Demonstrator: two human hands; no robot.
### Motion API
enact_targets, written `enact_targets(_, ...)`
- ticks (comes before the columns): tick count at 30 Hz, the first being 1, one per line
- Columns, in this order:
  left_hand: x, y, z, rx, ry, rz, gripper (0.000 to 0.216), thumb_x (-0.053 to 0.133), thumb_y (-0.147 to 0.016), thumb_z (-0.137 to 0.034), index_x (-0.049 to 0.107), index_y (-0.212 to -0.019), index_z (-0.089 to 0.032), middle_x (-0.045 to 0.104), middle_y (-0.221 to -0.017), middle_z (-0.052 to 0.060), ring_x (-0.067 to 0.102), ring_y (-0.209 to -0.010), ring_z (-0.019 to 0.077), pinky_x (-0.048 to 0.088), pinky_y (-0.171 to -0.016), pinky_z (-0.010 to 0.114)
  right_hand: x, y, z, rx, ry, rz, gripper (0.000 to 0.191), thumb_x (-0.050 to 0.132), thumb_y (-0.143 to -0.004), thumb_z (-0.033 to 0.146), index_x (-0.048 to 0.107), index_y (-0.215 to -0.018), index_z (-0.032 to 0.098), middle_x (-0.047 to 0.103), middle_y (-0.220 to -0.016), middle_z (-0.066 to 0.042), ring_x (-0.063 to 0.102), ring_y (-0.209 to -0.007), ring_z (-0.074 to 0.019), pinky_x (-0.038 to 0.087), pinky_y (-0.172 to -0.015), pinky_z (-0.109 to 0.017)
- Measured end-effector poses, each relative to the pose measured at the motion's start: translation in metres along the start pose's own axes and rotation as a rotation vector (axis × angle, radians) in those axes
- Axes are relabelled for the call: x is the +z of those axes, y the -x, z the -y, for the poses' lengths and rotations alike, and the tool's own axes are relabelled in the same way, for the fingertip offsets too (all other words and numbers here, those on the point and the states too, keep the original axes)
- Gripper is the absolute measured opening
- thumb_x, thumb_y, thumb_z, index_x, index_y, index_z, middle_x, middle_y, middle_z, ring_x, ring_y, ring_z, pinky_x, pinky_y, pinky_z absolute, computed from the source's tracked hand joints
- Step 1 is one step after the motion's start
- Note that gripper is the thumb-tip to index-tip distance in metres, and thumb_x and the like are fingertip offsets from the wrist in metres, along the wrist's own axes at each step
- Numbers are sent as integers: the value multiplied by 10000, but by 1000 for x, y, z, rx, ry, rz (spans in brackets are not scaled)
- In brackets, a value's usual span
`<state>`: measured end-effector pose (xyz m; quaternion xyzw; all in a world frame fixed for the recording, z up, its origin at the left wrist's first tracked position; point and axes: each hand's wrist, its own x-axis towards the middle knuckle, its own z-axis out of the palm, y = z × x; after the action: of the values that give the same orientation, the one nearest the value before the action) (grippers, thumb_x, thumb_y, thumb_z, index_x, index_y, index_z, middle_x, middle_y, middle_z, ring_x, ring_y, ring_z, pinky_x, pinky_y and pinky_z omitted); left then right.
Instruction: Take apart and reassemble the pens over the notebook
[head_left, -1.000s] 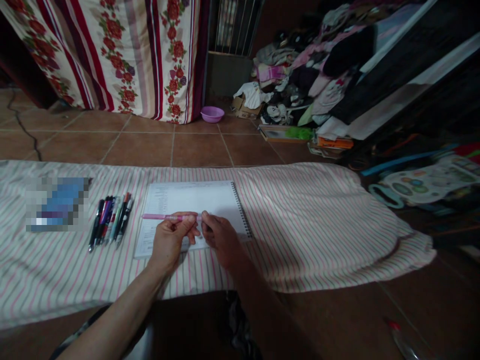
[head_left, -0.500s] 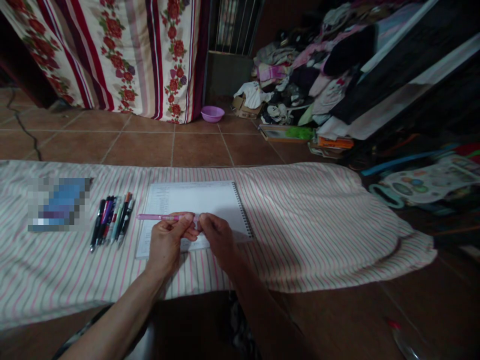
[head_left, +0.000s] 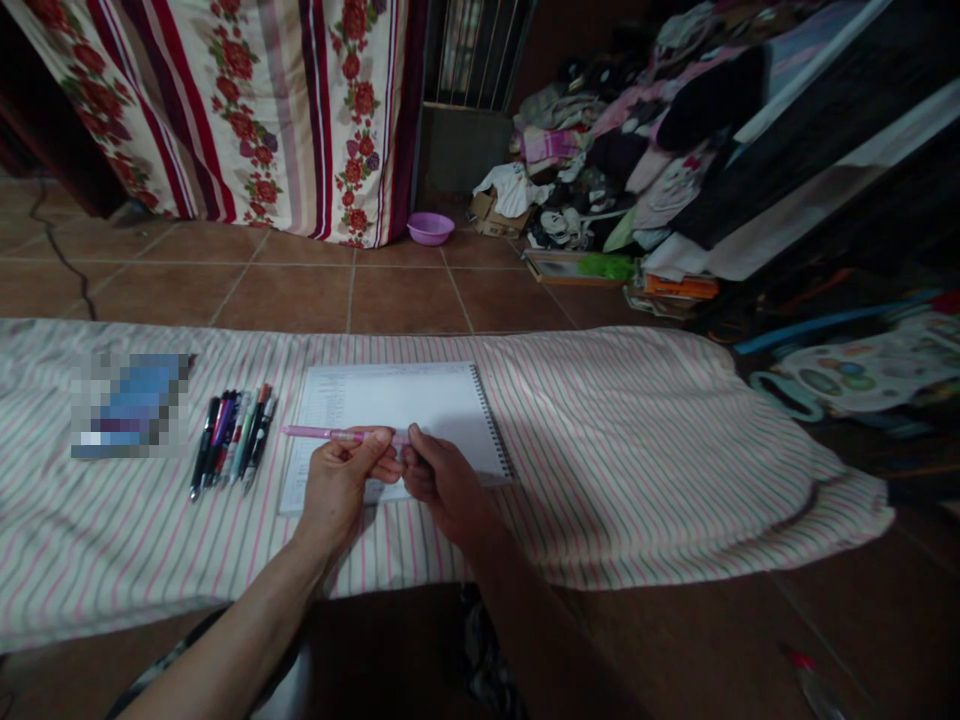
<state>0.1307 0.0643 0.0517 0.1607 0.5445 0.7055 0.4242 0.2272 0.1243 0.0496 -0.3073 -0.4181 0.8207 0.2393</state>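
Observation:
Both hands hold a pink pen point(head_left: 319, 434) level over an open spiral notebook point(head_left: 420, 400) that lies on a striped cloth point(head_left: 637, 450). My left hand point(head_left: 341, 485) is closed round the pen's middle, its long end sticking out to the left. My right hand point(head_left: 442, 485) pinches the pen's right end with closed fingers. A row of several pens point(head_left: 232, 440) lies on the cloth just left of the notebook.
A blurred blue object point(head_left: 131, 405) lies at the cloth's left. Beyond it are brown floor tiles point(head_left: 405, 295), a flowered curtain point(head_left: 247, 110), a purple bowl point(head_left: 430, 228) and a heap of clothes point(head_left: 600, 170). Toys point(head_left: 855, 370) lie at the right.
The pen and both hands stayed together over the notebook, shifting only slightly sideways. The view moved a little to the left.

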Motion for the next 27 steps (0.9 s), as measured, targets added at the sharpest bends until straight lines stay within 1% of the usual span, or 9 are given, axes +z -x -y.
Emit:
enact_targets(3,-1,0,2,-11,9,-1,259,778,-569,-302,667,-692,-103,634,-522,19,566,-427,104,453,-429,194,-3,-2,-2,19,-37,7,407,618,-660,530,420,-562,189,233,-443,111,126,-402,-40,67,-411,-230)
enact_targets(6,1,0,4,-18,9,-20,252,781,-561,-305,666,-656,-102,640,-519,27,573,-429,112,459,-426,200,-4,-2,-3,-1,31,-2,377,589,-687,502,418,-546,197,246,-436,98,143,-405,-53,76,-417,-241)
enact_targets(11,4,1,4,-32,10,-60,247,774,-545,-314,648,-552,-102,631,-493,40,559,-400,120,457,-412,221,2,0,-6,-119,172,-137,362,548,-714,469,394,-519,205,286,-474,69,190,-449,-76,143,-435,-250)
enact_targets(14,4,2,2,-36,38,-62,231,775,-542,-301,652,-542,-106,629,-489,38,560,-404,118,463,-419,223,3,-1,-13,-199,255,-161,369,510,-743,475,360,-536,209,283,-527,56,206,-487,-87,171,-447,-245)
enact_targets(18,3,3,-3,-65,88,-77,226,796,-490,-277,652,-521,-106,617,-466,28,546,-388,105,451,-407,208,-1,-4,-20,-317,409,-136,346,441,-800,425,349,-547,208,311,-546,43,263,-518,-98,218,-481,-245)
enact_targets(23,1,4,-7,-75,117,-85,211,802,-473,-248,656,-517,-102,621,-462,28,541,-377,91,441,-404,185,-5,-4,-15,-457,620,-97,303,398,-835,340,360,-567,206,349,-561,38,324,-555,-105,261,-534,-250)
enact_targets(25,-1,4,-8,-70,121,-73,210,803,-479,-249,662,-529,-102,622,-460,27,547,-382,92,441,-404,180,-6,-3,-13,-499,665,-84,298,400,-842,323,361,-571,205,360,-570,38,328,-564,-106,264,-546,-250)
enact_targets(27,-1,5,-8,-67,127,-77,214,805,-481,-252,660,-533,-103,622,-462,26,548,-383,92,442,-403,179,-5,-2,-13,-502,652,-66,307,412,-842,337,374,-568,204,369,-572,38,327,-563,-105,260,-544,-250)
